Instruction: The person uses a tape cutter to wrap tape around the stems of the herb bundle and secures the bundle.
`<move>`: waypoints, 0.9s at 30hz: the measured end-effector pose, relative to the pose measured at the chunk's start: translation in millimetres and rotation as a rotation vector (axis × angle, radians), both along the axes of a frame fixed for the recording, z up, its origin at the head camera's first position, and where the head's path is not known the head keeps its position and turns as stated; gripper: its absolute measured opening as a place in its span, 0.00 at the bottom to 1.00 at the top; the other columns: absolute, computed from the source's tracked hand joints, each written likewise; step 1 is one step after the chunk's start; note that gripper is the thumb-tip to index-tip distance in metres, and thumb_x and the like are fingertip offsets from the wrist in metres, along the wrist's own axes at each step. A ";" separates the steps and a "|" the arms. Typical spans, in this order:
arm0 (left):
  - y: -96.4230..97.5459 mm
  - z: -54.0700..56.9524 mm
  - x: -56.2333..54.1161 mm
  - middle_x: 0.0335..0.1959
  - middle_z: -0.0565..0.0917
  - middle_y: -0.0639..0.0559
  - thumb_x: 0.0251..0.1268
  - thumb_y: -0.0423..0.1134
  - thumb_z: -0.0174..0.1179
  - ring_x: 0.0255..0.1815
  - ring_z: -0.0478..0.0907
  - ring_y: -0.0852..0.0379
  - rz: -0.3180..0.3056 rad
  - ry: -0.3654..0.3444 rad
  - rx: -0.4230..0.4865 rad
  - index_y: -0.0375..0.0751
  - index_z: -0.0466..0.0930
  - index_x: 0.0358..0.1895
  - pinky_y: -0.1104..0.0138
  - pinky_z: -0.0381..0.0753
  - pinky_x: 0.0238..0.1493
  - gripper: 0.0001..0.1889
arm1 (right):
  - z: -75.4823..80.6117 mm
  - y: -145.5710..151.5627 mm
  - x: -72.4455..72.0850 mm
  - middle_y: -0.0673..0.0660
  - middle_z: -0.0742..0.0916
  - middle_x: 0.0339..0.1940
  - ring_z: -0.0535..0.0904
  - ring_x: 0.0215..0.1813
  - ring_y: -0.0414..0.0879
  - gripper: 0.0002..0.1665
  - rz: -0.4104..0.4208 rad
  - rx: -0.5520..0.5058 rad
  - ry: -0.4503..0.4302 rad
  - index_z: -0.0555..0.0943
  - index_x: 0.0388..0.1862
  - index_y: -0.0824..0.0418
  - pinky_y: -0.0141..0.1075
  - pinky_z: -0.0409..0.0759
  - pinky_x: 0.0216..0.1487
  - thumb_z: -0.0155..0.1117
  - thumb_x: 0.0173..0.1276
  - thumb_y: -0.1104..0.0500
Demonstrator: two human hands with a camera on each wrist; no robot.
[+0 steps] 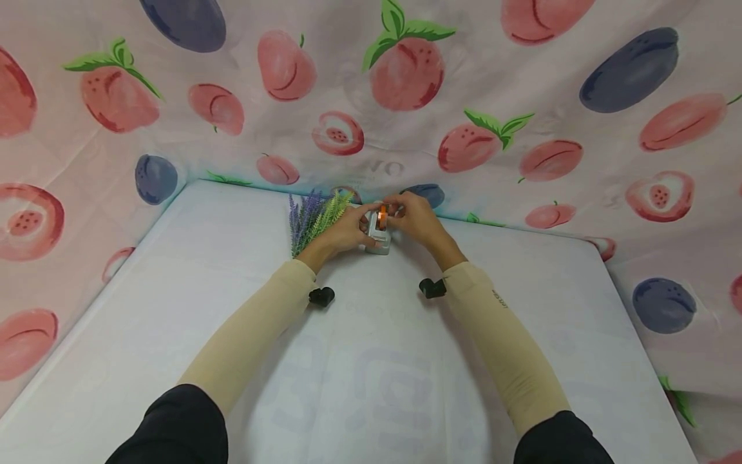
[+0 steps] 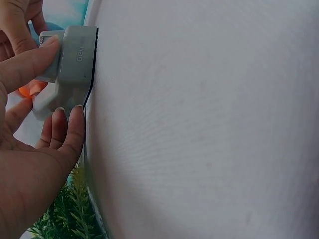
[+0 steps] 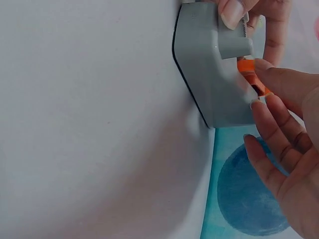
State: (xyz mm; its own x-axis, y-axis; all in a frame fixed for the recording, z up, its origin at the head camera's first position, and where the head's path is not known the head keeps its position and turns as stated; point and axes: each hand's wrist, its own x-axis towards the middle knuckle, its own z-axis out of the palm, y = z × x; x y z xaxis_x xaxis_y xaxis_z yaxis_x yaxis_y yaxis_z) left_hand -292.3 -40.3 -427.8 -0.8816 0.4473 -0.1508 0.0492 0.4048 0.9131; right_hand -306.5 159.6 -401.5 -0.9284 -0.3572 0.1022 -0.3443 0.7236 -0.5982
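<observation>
A grey tape dispenser (image 1: 379, 245) stands on the white table near its far edge. An orange wheel-like piece (image 1: 382, 217) sits in its top opening. My left hand (image 1: 346, 231) grips the dispenser, its thumb on the toothed front end and its other fingers along the side, as the left wrist view shows. From the other side, my right hand (image 1: 418, 219) pinches the orange piece between thumb and fingers, clearest in the right wrist view. Whether tape is wound on that piece cannot be made out.
Artificial purple and green sprigs (image 1: 307, 222) lie just left of my left hand. A fruit-printed cloth (image 1: 348, 71) hangs right behind the far edge of the white-covered table (image 1: 371, 361). Black wrist mounts (image 1: 321, 296) stick out inward from both sleeves.
</observation>
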 end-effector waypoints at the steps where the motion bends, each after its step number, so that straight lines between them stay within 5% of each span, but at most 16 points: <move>1: 0.0 -0.3 -0.1 0.56 0.62 0.42 0.57 0.34 0.75 0.47 0.63 0.49 -0.001 0.000 -0.002 0.62 0.57 0.81 0.57 0.67 0.44 0.50 | -0.3 -0.1 0.3 0.59 0.84 0.43 0.83 0.47 0.53 0.23 0.001 0.015 0.000 0.83 0.61 0.61 0.45 0.82 0.52 0.72 0.67 0.62; 14: 1.0 0.3 0.1 0.54 0.63 0.42 0.58 0.34 0.75 0.46 0.63 0.50 0.004 0.017 -0.016 0.60 0.56 0.81 0.58 0.65 0.44 0.50 | -6.6 1.1 -1.4 0.59 0.82 0.44 0.81 0.44 0.53 0.29 0.012 -0.003 -0.010 0.81 0.64 0.61 0.45 0.81 0.49 0.76 0.63 0.61; 27: 0.8 3.5 1.4 0.55 0.63 0.40 0.58 0.33 0.75 0.47 0.65 0.49 0.001 0.022 -0.027 0.57 0.57 0.81 0.57 0.67 0.45 0.49 | -5.8 1.3 1.4 0.55 0.82 0.46 0.80 0.50 0.49 0.12 0.068 -0.089 0.047 0.89 0.51 0.59 0.44 0.80 0.55 0.70 0.69 0.64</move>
